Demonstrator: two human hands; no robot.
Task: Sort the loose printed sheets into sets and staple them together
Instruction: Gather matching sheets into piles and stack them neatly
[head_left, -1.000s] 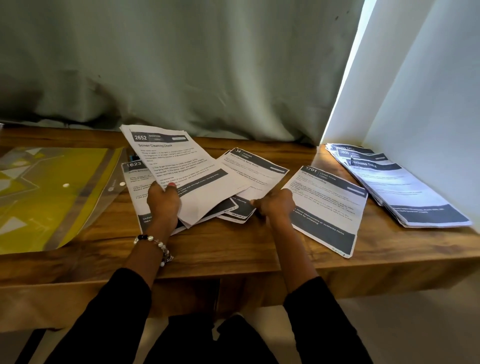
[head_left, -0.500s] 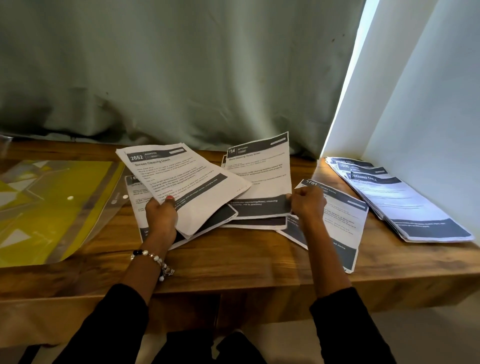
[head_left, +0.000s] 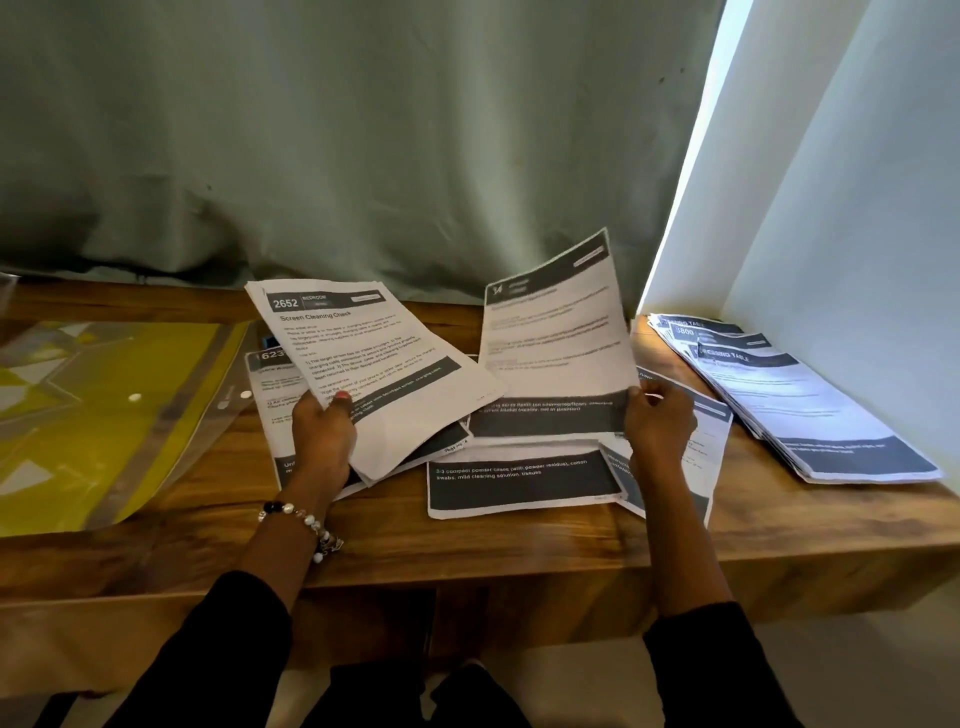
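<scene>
My left hand (head_left: 322, 436) grips a thin bunch of printed sheets headed 2652 (head_left: 358, 358) by the lower left corner, tilted above the desk. My right hand (head_left: 657, 421) pinches the lower right corner of another sheet headed 34 (head_left: 556, 338), lifted almost upright. Under them lie loose sheets: one headed 623 (head_left: 270, 395) beneath my left hand, one with a dark footer band (head_left: 519, 483) in the middle, and one under my right wrist (head_left: 701, 457). No stapler is in view.
A stack of fanned printed sheets (head_left: 795, 400) lies at the right by the white wall. A clear folder with yellow inside (head_left: 104, 415) covers the desk's left part. The wooden desk (head_left: 467, 551) ends close to my body. A grey-green curtain hangs behind.
My right hand has lifted sheet 34 off the desk and raised it up and to the right, uncovering the sheet beneath. The left hand's bunch has barely moved.
</scene>
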